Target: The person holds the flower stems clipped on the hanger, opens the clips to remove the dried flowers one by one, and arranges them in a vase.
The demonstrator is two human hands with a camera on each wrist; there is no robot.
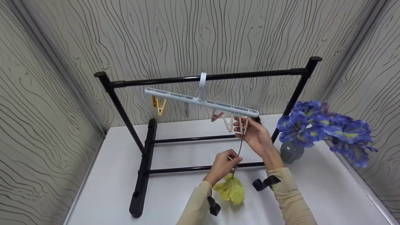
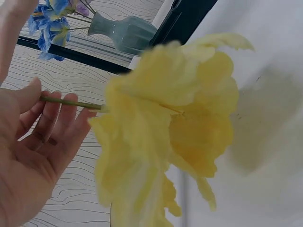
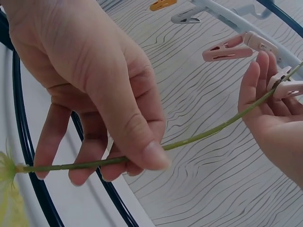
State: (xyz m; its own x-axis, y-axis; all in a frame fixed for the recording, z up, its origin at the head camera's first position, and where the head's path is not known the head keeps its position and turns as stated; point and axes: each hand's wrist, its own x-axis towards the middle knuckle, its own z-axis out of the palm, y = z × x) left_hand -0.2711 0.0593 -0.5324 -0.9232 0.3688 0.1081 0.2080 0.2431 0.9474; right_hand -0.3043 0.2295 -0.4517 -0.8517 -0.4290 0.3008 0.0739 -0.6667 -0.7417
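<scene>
A yellow artificial flower (image 1: 229, 190) hangs head down, its thin green stem (image 3: 203, 136) running up to a pale pink clip (image 1: 241, 128). My left hand (image 1: 222, 164) pinches this stem between thumb and fingers, a short way above the petals. Up at the clip, my right hand (image 1: 258, 139) grips it, several fingers extended behind it; the thumb is hidden in the right wrist view. The stem's upper end passes through the clip's tip. This clip hangs at the right end of a light blue clip hanger (image 1: 181, 97), which tilts down to the right.
The hanger hooks over the top bar (image 1: 265, 74) of a black rack standing on a white table (image 1: 109, 184). Other clips hang along it, including a yellow one (image 1: 160, 107). At right stands a grey-blue vase (image 1: 291, 153) with blue flowers (image 1: 300, 125). Wood-patterned walls (image 1: 175, 37) surround the table.
</scene>
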